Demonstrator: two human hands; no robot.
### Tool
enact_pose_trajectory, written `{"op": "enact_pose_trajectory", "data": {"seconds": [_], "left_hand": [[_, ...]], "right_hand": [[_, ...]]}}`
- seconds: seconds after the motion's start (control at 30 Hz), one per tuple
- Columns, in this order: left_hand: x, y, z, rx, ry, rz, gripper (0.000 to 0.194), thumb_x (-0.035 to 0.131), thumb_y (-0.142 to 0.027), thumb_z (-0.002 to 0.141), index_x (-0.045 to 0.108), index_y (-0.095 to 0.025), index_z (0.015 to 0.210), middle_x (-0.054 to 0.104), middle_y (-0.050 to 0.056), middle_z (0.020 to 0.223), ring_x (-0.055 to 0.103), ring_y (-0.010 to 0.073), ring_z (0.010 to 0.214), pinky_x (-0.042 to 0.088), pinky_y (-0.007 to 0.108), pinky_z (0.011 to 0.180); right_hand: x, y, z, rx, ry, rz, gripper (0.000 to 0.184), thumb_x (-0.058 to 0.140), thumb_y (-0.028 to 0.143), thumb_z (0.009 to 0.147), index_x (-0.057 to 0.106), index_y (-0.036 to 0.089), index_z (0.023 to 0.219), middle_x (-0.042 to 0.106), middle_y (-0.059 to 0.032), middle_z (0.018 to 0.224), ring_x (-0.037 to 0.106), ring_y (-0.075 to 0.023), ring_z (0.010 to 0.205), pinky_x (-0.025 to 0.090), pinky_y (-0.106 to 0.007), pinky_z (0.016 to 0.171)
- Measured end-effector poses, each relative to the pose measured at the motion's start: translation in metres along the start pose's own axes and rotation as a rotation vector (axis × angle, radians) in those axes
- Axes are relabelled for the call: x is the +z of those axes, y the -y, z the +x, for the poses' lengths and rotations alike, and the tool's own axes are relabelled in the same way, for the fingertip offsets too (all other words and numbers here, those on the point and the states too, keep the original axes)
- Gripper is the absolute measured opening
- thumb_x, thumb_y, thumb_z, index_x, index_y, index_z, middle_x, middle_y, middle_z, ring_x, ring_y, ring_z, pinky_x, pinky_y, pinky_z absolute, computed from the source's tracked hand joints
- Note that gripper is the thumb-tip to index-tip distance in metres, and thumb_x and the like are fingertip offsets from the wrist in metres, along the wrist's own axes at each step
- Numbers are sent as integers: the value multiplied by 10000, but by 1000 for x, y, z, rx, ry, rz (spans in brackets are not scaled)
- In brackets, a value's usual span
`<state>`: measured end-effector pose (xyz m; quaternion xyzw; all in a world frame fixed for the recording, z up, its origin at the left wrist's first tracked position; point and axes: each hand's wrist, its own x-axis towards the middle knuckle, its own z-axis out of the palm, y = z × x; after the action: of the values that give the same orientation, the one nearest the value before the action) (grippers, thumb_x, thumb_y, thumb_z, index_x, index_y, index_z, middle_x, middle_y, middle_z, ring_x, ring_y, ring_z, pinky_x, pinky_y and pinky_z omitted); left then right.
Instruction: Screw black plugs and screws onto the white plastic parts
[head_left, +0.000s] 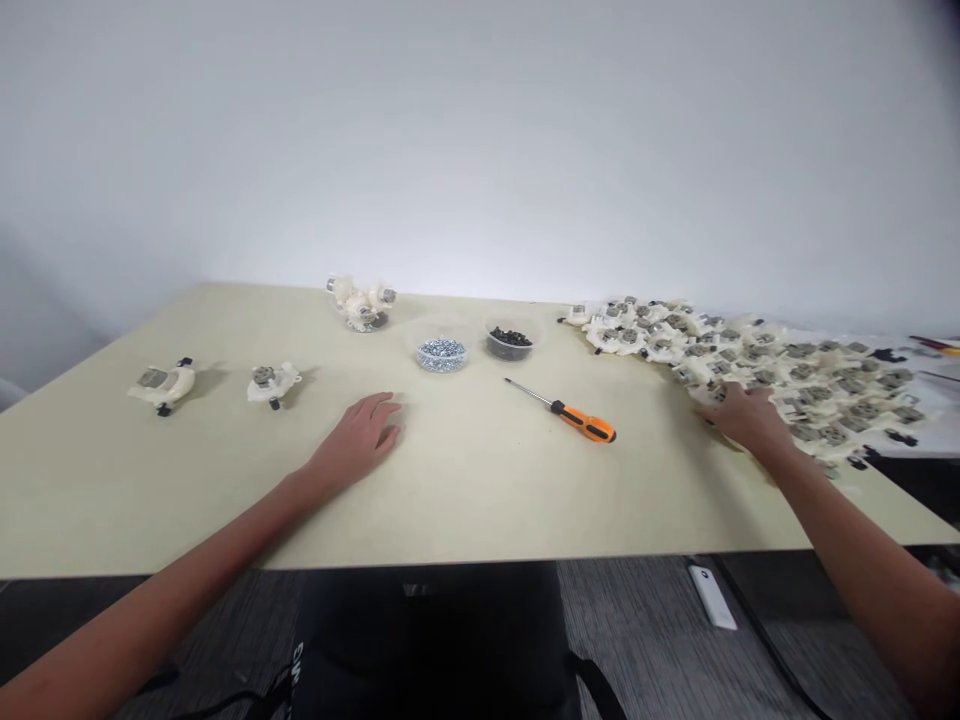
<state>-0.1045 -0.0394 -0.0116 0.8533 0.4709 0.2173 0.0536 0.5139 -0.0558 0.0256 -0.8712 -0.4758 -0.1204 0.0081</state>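
My left hand [361, 435] rests on the table with its fingers apart and nothing in them. To its left lie two separate cream plastic parts, one with a grey block [163, 385] and one with a round grey disc [273, 384]; each has a small black piece. My right hand [746, 415] is at the near left edge of a large pile of similar cream plastic parts [814, 375]. Its thumb and fingers close around a part there, which is mostly hidden. Between my hands lies an orange and black screwdriver [577, 418], its tip toward the back left.
Toward the back stand a clear tub of silvery screws [441, 352], a tub of small black pieces [510, 342] and a bowl heaped with cream parts [363, 304]. A wall [480, 150] rises behind the table. A white object [712, 597] lies below the front edge.
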Motion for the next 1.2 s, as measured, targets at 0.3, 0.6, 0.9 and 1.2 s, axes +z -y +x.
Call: {"op": "enact_pose_trajectory", "data": {"seconds": [0.3, 0.6, 0.9, 1.2], "left_hand": [[0, 1, -1, -5, -11, -15, 335, 410, -344, 920, 548, -181, 1178, 535, 129, 1296, 481, 266, 1223, 385, 487, 1045], [-4, 14, 3, -146, -128, 352, 397, 362, -344, 919, 554, -130, 1192, 532, 188, 1321, 423, 335, 1296, 241, 570, 1098], [-40, 104, -6, -239, -116, 513, 478, 338, -380, 912, 527, -43, 1193, 544, 267, 1242, 449, 389, 1245, 262, 587, 1050], [-55, 123, -4, -62, -70, 374, 367, 337, -338, 922, 575, -117, 1092, 605, 182, 1158, 513, 301, 1168, 358, 477, 1029]], "right_hand": [[1, 5, -7, 43, -90, 129, 606, 492, 503, 832, 497, 171, 1338, 498, -270, 1240, 573, -383, 1019, 413, -438, 687], [-1, 9, -9, -36, -388, 154, 615, 590, 508, 764, 602, 112, 1233, 590, -268, 1068, 583, -388, 975, 437, -442, 668], [-50, 81, -56, -423, -723, 428, 543, 632, 390, 800, 558, 138, 1274, 598, -201, 1077, 531, -300, 1094, 445, -383, 916], [-76, 177, -148, -812, -306, 742, 470, 612, 313, 837, 511, 222, 1286, 548, -128, 1181, 550, -255, 1090, 463, -412, 950]]}}
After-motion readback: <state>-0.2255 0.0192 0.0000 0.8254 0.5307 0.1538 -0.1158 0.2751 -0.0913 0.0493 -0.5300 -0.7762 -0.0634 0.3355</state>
